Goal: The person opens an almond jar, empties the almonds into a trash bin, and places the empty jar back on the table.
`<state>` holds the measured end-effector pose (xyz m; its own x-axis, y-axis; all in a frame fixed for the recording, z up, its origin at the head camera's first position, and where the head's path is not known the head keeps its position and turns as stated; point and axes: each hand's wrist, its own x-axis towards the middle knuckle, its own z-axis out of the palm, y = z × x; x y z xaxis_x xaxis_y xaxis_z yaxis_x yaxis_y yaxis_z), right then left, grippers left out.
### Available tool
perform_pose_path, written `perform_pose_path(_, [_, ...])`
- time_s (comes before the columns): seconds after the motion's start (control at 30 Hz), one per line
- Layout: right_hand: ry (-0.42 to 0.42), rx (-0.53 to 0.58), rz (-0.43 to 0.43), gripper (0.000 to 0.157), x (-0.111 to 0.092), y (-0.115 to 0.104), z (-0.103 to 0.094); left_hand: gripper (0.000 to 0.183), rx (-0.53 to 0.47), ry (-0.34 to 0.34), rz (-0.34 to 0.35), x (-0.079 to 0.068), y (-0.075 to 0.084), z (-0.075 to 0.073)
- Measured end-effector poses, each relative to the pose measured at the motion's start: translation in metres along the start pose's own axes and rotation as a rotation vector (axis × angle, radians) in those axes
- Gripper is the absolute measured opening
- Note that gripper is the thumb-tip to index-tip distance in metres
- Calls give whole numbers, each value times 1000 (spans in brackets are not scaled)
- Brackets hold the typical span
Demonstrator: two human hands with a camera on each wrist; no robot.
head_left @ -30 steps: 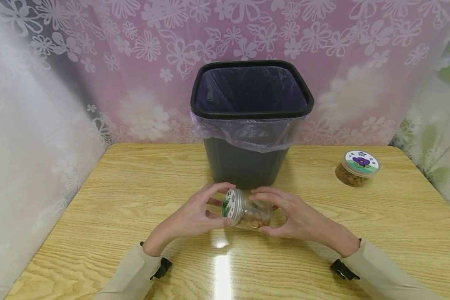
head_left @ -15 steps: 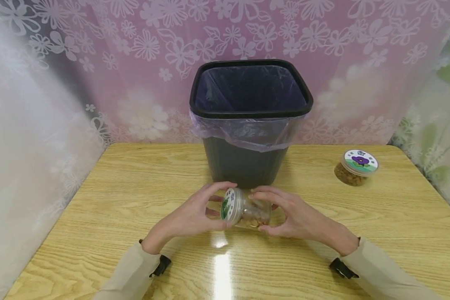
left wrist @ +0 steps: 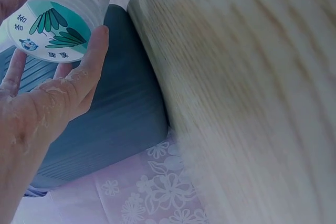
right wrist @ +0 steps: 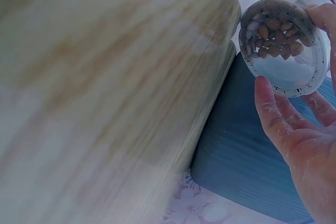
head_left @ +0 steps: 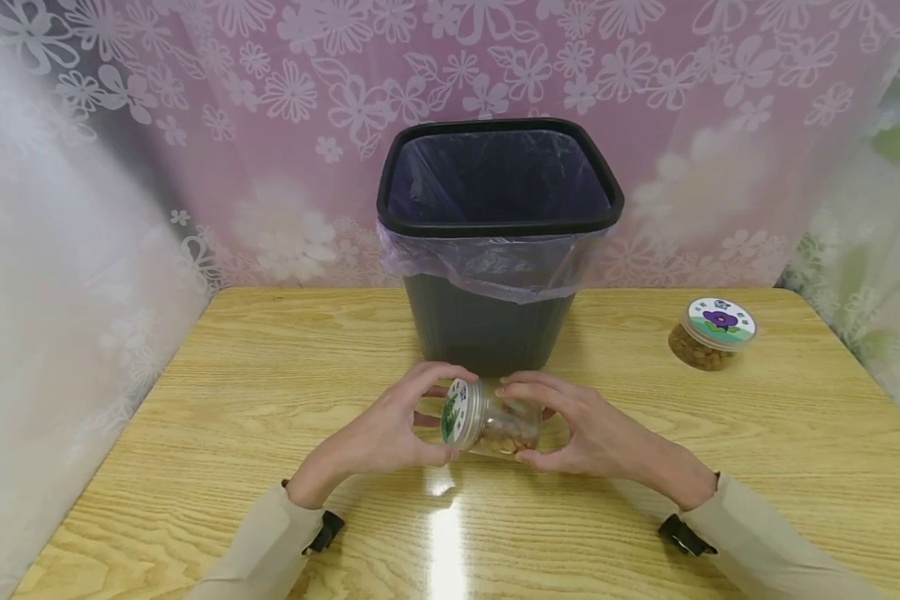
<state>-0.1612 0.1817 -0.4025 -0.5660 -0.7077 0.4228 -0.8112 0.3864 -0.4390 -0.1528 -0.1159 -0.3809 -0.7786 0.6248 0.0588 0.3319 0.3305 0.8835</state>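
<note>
A clear plastic jar (head_left: 506, 429) of almond-like nuts (right wrist: 278, 38) lies on its side, held low over the table between both hands. Its screw lid (left wrist: 55, 32), labelled with green leaves, faces left. My left hand (head_left: 393, 429) grips the lid, thumb on the near side and fingers over the far side. Round the jar's base end curls my right hand (head_left: 588, 429), fingertips on the top and thumb at the near lower edge. The lid sits on the jar's mouth. In the right wrist view the nuts show through the jar's round bottom (right wrist: 286, 74).
Directly behind the jar stands a dark bin (head_left: 491, 325) lined with a thin purple bag (head_left: 525, 279). A second, shorter jar (head_left: 708, 337) with a purple-flower lid stands at the right rear. The wooden table (head_left: 270, 350) meets a floral curtain (head_left: 292, 150) at the back.
The left hand's fingers and thumb have shifted slightly around the lid, and its leaf label looks a little turned. The right hand keeps its hold on the jar.
</note>
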Motion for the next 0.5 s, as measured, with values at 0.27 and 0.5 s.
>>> perform_pose_path(0.27, [-1,-2,15,72,0,-1,0,79,-1,2,-7,0,-1,0])
perform_pose_path(0.5, [-3,-18,4,71,0,0,-1,79,8,6,-25,0,-1,-1])
